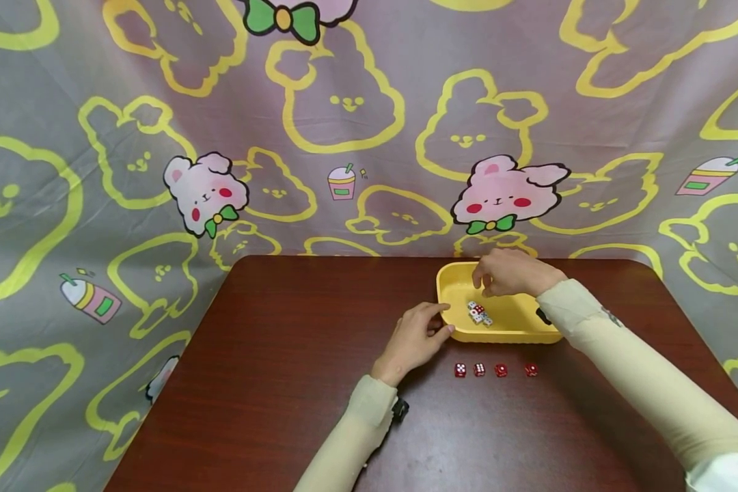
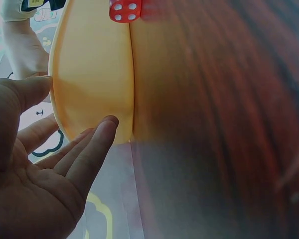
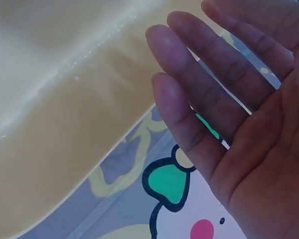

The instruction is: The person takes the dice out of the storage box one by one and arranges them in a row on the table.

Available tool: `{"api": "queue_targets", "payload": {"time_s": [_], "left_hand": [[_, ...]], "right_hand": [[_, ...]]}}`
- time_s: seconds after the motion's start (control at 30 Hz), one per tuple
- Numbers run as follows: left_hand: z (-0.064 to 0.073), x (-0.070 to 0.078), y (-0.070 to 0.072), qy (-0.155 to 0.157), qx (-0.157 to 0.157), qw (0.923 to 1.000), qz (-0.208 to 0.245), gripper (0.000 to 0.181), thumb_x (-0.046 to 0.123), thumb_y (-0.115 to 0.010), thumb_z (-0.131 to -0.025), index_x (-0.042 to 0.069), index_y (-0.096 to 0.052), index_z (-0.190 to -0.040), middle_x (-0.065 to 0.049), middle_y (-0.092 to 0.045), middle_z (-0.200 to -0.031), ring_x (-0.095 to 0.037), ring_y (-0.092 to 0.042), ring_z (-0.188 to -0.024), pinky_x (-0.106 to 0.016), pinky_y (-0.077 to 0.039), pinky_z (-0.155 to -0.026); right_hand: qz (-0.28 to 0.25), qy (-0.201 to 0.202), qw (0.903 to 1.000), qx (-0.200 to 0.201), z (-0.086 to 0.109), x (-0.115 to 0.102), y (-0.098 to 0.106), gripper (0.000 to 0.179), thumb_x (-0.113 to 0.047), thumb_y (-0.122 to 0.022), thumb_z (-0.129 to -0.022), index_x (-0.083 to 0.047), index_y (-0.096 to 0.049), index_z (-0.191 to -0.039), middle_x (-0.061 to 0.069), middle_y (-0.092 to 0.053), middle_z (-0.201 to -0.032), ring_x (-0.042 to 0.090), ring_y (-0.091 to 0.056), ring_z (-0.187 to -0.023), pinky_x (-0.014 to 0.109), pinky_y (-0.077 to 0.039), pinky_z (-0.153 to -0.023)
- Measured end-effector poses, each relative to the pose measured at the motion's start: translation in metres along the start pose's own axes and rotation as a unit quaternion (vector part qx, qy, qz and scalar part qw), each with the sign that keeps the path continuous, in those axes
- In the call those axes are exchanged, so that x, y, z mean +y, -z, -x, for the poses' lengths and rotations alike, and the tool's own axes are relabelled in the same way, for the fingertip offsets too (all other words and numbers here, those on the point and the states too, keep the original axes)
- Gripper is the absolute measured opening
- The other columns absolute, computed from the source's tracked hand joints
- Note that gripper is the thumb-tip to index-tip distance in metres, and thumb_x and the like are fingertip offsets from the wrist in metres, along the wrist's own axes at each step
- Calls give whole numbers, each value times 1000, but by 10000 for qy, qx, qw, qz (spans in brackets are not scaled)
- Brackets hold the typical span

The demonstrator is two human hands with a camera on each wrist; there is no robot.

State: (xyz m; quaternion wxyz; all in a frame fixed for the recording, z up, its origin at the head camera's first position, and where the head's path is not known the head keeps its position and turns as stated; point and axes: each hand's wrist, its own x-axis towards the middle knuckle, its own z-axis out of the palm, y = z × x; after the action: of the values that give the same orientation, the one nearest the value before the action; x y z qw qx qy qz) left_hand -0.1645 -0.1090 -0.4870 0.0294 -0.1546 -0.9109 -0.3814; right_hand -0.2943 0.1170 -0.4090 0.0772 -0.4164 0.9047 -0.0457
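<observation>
A yellow tray [image 1: 529, 336] stands on the table. Inside it, toward the left, lies a small cluster of white dice [image 1: 476, 317] with a red die [image 1: 479, 309] among them. My left hand [image 1: 412, 339] touches the tray's left corner, fingers mostly straight. In the left wrist view its thumb [image 2: 32, 92] meets the rim, and the other fingers lie by the outer wall. Over the tray's far side hovers my right hand [image 1: 510, 272], fingers loosely bent, apart from the dice. The right wrist view shows its palm and fingers [image 3: 204, 84] with nothing held, beside the tray wall [image 3: 79, 139].
Several red dice [image 1: 480, 370] stand in a row on the dark wooden table [image 1: 283, 355], just in front of the tray. Behind the table hangs a grey cloth [image 1: 369, 225] with yellow bear outlines and pink rabbit heads.
</observation>
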Motion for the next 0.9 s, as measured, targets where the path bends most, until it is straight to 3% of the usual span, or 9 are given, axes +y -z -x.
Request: {"api": "queue_targets", "payload": {"time_s": [0.33, 0.9], "left_hand": [[-1, 0, 0, 28, -10, 10000, -42, 44, 28, -69, -102, 13, -63, -143, -6, -67, -137, -16, -74, -109, -22, -61, -90], [-1, 0, 1, 24, -12, 10000, -41, 45, 28, -69, -102, 12, -63, -143, -6, -67, -139, -14, -74, -109, -19, -60, -89]], "right_hand": [[-96, -160, 9996, -234, -6, 2, -7, 15, -18, -89, -81, -20, -81, -94, -4, -77, -89, 15, -69, -81, 42, -60, -72], [-141, 71, 9984, -550, -13, 5, -16, 10, -19, -88, -83, -23, -81, -88, -6, -78, -91, 13, -68, -82, 39, -60, -73]]}}
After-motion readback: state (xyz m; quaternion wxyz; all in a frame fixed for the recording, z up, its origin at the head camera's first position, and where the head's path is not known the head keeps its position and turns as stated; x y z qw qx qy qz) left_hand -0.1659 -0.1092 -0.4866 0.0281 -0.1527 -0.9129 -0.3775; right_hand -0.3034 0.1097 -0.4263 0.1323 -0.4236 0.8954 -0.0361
